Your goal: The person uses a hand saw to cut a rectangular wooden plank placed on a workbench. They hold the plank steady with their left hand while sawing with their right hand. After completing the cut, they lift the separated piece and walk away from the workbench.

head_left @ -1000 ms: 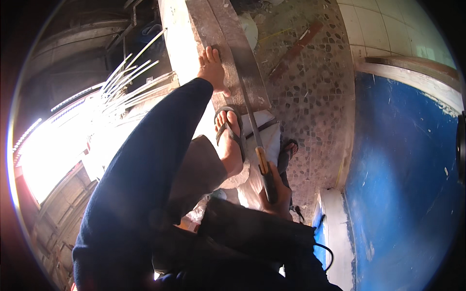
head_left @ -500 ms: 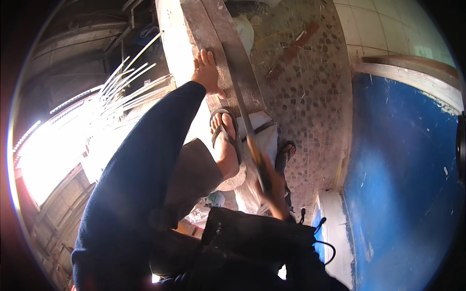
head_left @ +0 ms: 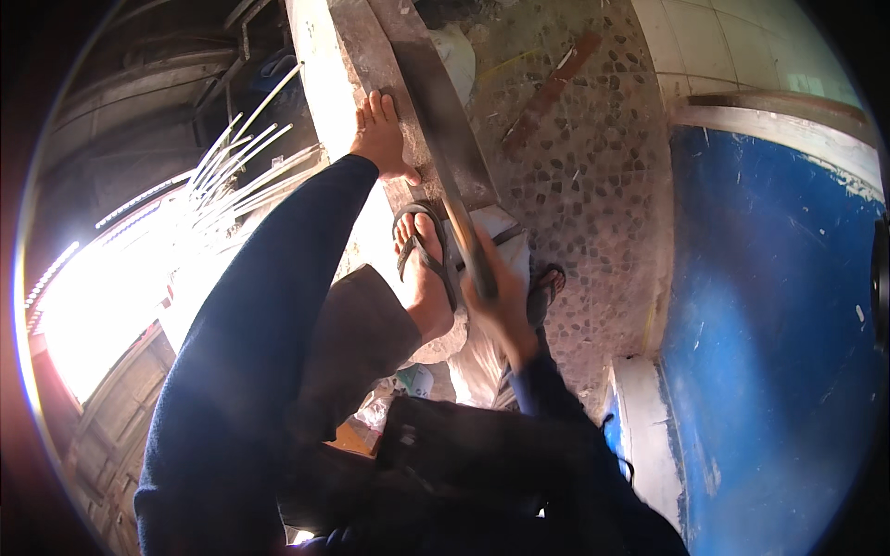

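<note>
A big, scratched blue panel (head_left: 769, 352) is on the right, near pale wall tiles (head_left: 709, 42) and a brownish, dark-spotted stone floor (head_left: 598, 199). Bright white light (head_left: 107, 287) glows left.

No text, label, brand, number or sign can be read. Whether any print is borne by the small white and green item (head_left: 413, 380) at the near side cannot be told.
</note>
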Available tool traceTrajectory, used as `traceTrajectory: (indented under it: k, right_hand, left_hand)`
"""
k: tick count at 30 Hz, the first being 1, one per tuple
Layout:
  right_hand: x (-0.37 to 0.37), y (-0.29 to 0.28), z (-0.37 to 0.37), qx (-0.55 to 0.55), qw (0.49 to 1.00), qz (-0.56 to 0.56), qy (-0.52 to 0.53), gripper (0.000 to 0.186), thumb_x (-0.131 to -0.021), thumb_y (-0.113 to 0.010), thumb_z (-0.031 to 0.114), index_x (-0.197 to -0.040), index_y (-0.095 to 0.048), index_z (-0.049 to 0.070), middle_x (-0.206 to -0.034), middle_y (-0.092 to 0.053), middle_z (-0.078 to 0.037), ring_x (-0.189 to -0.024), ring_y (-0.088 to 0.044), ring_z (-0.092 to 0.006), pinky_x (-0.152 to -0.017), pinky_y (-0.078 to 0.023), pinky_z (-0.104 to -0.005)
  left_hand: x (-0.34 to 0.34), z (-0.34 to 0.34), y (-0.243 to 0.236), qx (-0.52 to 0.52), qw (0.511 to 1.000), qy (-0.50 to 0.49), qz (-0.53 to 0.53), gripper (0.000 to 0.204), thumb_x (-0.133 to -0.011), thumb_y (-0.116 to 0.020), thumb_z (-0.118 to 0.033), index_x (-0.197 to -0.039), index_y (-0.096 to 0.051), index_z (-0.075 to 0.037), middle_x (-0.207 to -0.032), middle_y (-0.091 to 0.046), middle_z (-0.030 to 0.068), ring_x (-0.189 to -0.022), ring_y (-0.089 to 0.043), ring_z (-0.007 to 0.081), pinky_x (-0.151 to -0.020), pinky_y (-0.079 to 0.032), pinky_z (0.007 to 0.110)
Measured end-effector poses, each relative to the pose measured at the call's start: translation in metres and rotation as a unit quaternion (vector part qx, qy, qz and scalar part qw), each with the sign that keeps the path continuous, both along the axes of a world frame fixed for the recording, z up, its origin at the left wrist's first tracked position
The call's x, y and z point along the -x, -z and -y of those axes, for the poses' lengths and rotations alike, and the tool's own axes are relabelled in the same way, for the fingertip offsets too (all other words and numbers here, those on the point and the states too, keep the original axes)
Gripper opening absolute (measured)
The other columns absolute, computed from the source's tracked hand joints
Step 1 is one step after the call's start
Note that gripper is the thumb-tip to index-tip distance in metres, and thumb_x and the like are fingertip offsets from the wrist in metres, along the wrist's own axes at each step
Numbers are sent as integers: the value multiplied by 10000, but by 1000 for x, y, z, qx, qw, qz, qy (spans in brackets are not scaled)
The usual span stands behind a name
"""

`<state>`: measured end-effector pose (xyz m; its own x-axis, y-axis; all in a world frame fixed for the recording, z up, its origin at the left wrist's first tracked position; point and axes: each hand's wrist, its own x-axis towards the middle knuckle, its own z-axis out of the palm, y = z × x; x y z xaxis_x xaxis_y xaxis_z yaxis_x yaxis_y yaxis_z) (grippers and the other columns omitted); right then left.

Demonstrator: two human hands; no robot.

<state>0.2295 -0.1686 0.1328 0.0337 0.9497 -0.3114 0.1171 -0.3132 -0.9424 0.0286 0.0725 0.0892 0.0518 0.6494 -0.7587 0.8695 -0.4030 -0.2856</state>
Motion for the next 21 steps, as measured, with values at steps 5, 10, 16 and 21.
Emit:
traceTrajectory:
  k: [5,10,16,21]
  right_hand:
    - [27,-2,-49,21,999,22,18,705,-878,-685,74,-1542,-457,139,-1016,-736,-204,-865,-736,-375,-739,-577,-431]
    - [-17,-32,74,21,999,6,-30,684,-885,-649,44,-1540,-458,97,-1215,-716,-218,-992,-749,-371,-819,-602,-368]
    - [30,21,-91,-88,995,44,25,796,-867,-728,136,-1582,-383,199,-1053,-720,-226,-897,-698,-450,-745,-578,-462]
    - [8,-72,-2,30,999,16,-3,643,-916,-677,68,-1519,-459,21,-1208,-706,-262,-1087,-736,-325,-927,-571,-384]
  left_hand:
    - [-1,-5,9,-24,999,25,7,1632,-596,-874,-741,-1548,52,208,-1629,26,451,-1556,-3,548,-1276,-93,564]
    - [-1,-1,-5,3,999,14,-37,1635,-592,-858,-767,-1549,38,211,-1626,7,455,-1556,-22,548,-1277,-89,565]
    - [-11,-5,8,-4,999,45,-8,1637,-586,-845,-786,-1548,21,215,-1626,-15,454,-1555,-12,551,-1270,-91,586]
    - [5,2,6,1,999,31,-29,1625,-581,-842,-789,-1553,-12,214,-1631,-36,445,-1551,-25,561,-1262,-96,607]
